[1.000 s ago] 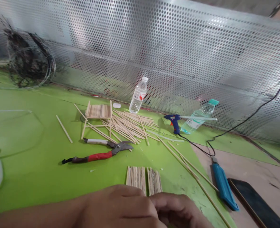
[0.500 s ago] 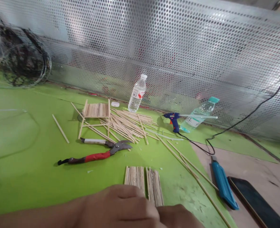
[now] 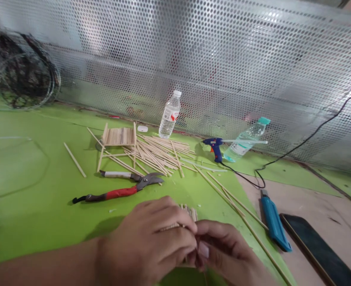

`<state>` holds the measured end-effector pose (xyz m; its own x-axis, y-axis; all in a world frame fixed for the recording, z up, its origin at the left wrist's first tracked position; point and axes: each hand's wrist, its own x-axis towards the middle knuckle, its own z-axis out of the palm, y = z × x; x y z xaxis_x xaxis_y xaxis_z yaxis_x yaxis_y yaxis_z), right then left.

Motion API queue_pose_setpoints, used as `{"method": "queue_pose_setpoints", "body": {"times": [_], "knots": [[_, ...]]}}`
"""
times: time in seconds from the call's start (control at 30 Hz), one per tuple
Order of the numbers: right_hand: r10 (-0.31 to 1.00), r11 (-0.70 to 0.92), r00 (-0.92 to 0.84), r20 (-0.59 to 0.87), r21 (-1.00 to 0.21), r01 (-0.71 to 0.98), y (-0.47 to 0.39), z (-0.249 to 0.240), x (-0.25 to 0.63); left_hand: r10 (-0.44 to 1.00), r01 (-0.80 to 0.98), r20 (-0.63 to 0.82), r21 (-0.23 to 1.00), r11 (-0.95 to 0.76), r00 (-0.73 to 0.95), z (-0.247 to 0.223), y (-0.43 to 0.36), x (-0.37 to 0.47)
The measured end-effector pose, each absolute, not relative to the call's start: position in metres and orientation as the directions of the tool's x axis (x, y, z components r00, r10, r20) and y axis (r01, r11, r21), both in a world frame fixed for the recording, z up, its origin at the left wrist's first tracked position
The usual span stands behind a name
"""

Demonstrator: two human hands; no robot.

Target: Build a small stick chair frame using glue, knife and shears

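Low in the view, my left hand (image 3: 154,238) is closed with its fingers curled over a small panel of bamboo sticks (image 3: 171,227). Only a sliver of that panel shows between the fingers. My right hand (image 3: 229,248) meets its fingertips, thumb and fingers pinched together. What lies in that pinch is hidden. Just behind the fingers, the top of another stick panel (image 3: 190,210) shows on the green surface. Pruning shears (image 3: 127,188) with one red and one white handle lie beyond my left hand, jaws apart.
A small stick-built chair (image 3: 120,137) stands beside a pile of loose sticks (image 3: 160,155). Behind are a water bottle (image 3: 169,115), a glue gun (image 3: 215,149) and a tilted green-capped bottle (image 3: 247,139). A blue utility knife (image 3: 275,222) and phone (image 3: 318,250) lie right. Perforated metal (image 3: 193,51) closes the back.
Both hands have come up from the bottom edge into fuller view. My left hand now covers much of the stick panels, which lay side by side in plain sight before.
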<state>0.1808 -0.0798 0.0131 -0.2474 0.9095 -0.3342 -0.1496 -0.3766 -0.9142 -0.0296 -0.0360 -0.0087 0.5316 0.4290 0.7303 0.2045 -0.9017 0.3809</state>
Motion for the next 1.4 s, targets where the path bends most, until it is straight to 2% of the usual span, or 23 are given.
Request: {"method": "queue_pose_setpoints", "body": {"times": [0.17, 0.3, 0.37, 0.53, 0.83, 0.93, 1.1, 1.27, 1.4], "knots": [[0.926, -0.335, -0.257, -0.277, -0.917, -0.218, -0.072, 0.006, 0.184, 0.595, 0.278, 0.666, 0.528, -0.802, 0.450, -0.018, -0.023, -0.032], [0.937, -0.329, -0.213, -0.277, -0.904, -0.272, -0.065, 0.001, 0.192, 0.810, 0.282, 0.440, 0.780, -0.559, 0.389, -0.020, -0.021, -0.030], [0.940, -0.326, -0.199, -0.277, -0.902, -0.283, -0.063, 0.000, 0.195, 0.865, 0.295, 0.324, 0.844, -0.447, 0.384, -0.020, -0.021, -0.030], [0.945, -0.309, -0.202, -0.259, -0.909, -0.280, -0.065, 0.001, 0.195, 0.897, 0.352, 0.209, 0.866, -0.355, 0.390, -0.017, -0.022, -0.029], [0.939, -0.272, -0.296, -0.176, -0.905, -0.326, -0.068, 0.001, 0.199, 0.848, 0.309, 0.333, 0.824, -0.475, 0.413, -0.018, -0.025, -0.028], [0.946, -0.203, -0.307, -0.103, -0.926, -0.317, -0.068, 0.002, 0.195, 0.861, 0.315, 0.272, 0.849, -0.425, 0.430, -0.016, -0.027, -0.028], [0.936, -0.090, -0.352, 0.000, -0.967, -0.240, -0.072, -0.006, 0.198, 0.910, 0.332, 0.135, 0.902, -0.277, 0.393, -0.009, -0.028, -0.028], [0.898, 0.032, -0.434, 0.075, -0.994, -0.105, -0.077, -0.011, 0.205, 0.846, 0.248, 0.148, 0.918, -0.311, 0.513, -0.010, -0.026, -0.026], [0.937, 0.078, -0.339, 0.081, -0.997, -0.023, -0.080, -0.008, 0.202, 0.858, 0.181, 0.152, 0.945, -0.271, 0.491, -0.015, -0.026, -0.025]]}}
